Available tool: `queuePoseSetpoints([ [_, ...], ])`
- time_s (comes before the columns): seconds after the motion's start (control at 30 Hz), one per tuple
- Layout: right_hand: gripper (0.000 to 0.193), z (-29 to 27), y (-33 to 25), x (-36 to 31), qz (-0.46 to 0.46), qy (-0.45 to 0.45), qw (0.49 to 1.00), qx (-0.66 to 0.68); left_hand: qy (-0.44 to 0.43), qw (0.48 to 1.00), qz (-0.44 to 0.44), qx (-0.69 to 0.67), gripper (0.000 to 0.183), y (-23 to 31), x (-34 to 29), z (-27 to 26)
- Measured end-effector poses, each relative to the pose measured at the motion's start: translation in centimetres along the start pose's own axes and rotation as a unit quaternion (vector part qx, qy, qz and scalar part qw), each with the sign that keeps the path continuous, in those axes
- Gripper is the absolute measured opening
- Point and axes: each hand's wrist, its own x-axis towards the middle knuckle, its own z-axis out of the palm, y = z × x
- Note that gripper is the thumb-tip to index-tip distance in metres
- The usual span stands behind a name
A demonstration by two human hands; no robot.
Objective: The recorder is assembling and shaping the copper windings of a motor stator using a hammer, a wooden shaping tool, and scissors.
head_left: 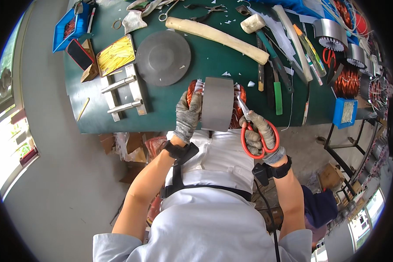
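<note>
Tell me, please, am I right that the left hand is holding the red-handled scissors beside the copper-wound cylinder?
Not quite: the head view shows the right hand, not the left hand, holding the red-handled scissors beside the copper-wound cylinder.

Your gloves (187, 118) are mottled grey, your scissors (243, 142) red-handled; the core (217, 105) is plain grey, its windings (236, 114) copper-orange, the tabletop (161, 107) dark green.

Stator (217, 105) with its bore hidden, black cable (275, 240) cut off by the lower edge
</note>
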Motion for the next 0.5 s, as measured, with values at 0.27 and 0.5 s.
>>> queuePoseSetpoints([
  [0.27,0.048,0.8,0.6,-1.4,-0.039,0.068,0.993,-0.093,-0.028,0.995,-0.099,0.001,0.032,0.9,0.0,-0.5],
  [0.5,0.043,1.2,0.2,-1.6,0.008,0.080,0.985,-0.155,-0.016,0.997,-0.054,0.044,0.034,0.2,-0.9,-0.9],
])
